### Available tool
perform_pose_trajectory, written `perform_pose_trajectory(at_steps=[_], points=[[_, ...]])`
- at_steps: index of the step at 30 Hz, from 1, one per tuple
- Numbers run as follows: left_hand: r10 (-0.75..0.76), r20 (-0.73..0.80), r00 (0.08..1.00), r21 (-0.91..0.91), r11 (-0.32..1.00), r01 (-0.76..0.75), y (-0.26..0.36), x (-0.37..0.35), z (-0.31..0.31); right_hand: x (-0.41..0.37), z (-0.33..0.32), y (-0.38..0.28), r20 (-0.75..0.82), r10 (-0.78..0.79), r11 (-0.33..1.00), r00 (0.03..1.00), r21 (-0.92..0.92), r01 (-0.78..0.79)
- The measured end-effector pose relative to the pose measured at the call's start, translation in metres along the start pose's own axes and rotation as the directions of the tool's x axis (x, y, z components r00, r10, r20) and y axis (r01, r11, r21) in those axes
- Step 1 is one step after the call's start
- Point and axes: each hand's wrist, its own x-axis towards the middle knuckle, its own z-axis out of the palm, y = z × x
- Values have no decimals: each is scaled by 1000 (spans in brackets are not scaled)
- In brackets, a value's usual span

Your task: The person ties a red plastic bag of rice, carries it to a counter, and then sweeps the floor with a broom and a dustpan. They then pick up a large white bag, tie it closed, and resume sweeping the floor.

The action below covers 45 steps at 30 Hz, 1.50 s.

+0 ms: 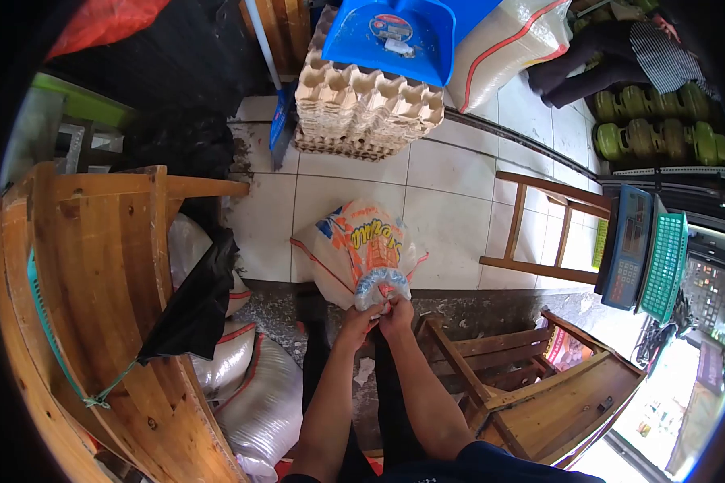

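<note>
A printed plastic sack (pixel 370 233), white with orange, yellow and blue lettering, stands on the tiled floor in front of me. Its gathered top (pixel 381 288) is bunched up towards me. My left hand (pixel 358 326) closes on the near side of that bunched plastic. Beside it, almost touching, my right hand (pixel 396 316) pinches the same neck with its fingers pressed together. A bit of red shows at the neck between the hands; what it is I cannot make out.
Stacked egg trays (pixel 362 109) bear a blue dustpan (pixel 395 40). Full sacks (pixel 262 402) lie left of my legs beside a wooden bin (pixel 105 274). Right are a wooden stool (pixel 540 229), a digital scale (pixel 627 241), a green basket (pixel 664 262) and gas cylinders (pixel 656 141). A person (pixel 620 56) is at upper right.
</note>
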Motion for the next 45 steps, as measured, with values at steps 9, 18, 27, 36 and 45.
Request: perform_pose_trajectory(at_steps=[9, 18, 27, 36, 45], points=[[21, 258, 966, -492, 863, 113, -25, 26, -2, -91, 96, -52, 615, -368, -559, 698, -746, 363], [246, 155, 957, -678, 731, -78, -40, 18, -1, -50, 83, -56, 858, 354, -209, 373, -316, 925], [601, 110, 792, 457, 677, -577, 6, 6, -3, -13, 102, -35, 145, 3, 535, 989, -836, 121], [585, -3, 811, 698, 582, -417, -9, 8, 9, 72, 129, -6, -244, -102, 697, 964, -709, -106], [67, 449, 891, -875, 234, 423, -12, -105, 19, 179, 109, 26, -179, -581, 448, 794, -885, 128]])
